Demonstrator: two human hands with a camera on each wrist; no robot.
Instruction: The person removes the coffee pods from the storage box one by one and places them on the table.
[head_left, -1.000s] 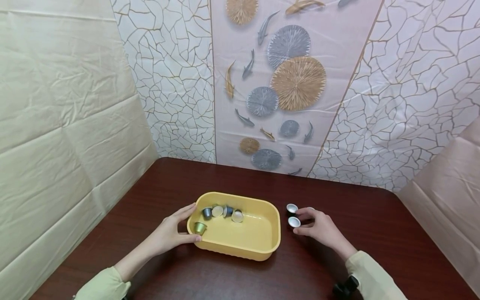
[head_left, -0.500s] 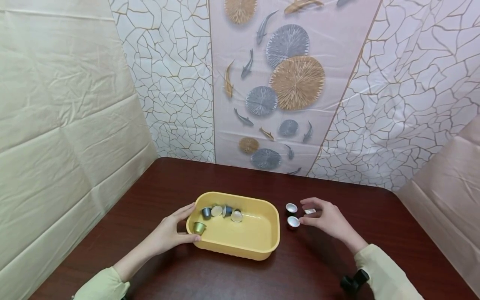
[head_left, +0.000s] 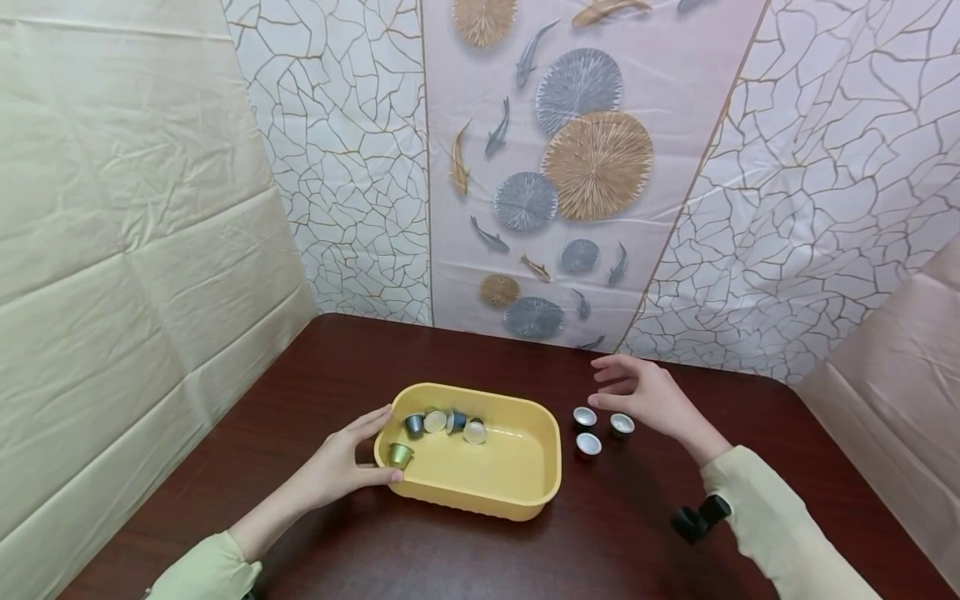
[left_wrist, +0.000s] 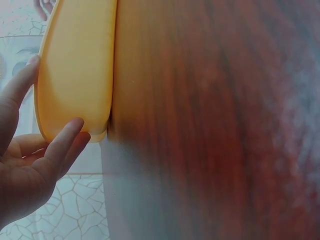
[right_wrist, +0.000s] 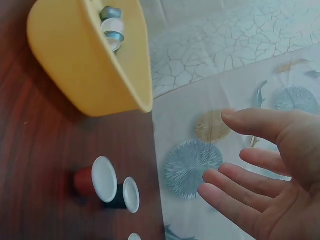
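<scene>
A yellow plastic basket (head_left: 487, 492) holds several coffee capsules, among them a green capsule (head_left: 400, 456) near its left end. My left hand (head_left: 337, 471) grips that end, thumb on the near side and fingers on the far side. To the right of the basket, three coffee capsules stand with their pale lids up: a rear capsule (head_left: 584, 417), a front capsule (head_left: 588, 444) and a right-hand capsule (head_left: 622, 424). In the right wrist view one shows a red body (right_wrist: 85, 181) and another a dark body (right_wrist: 117, 198). Above them hovers my right hand (head_left: 651, 398), fingers spread and holding nothing.
The dark reddish-brown table (head_left: 420, 558) ends at a patterned backdrop (head_left: 360, 167) behind the basket. A pale cloth (head_left: 135, 275) rises along the left side, and another cloth (head_left: 900, 367) along the right. A small black device (head_left: 701, 517) sits at the right sleeve.
My right hand first reaches down at the capsules, shifts right, then lifts up and away from them. All three standing capsules now show uncovered. The left hand and basket stay put.
</scene>
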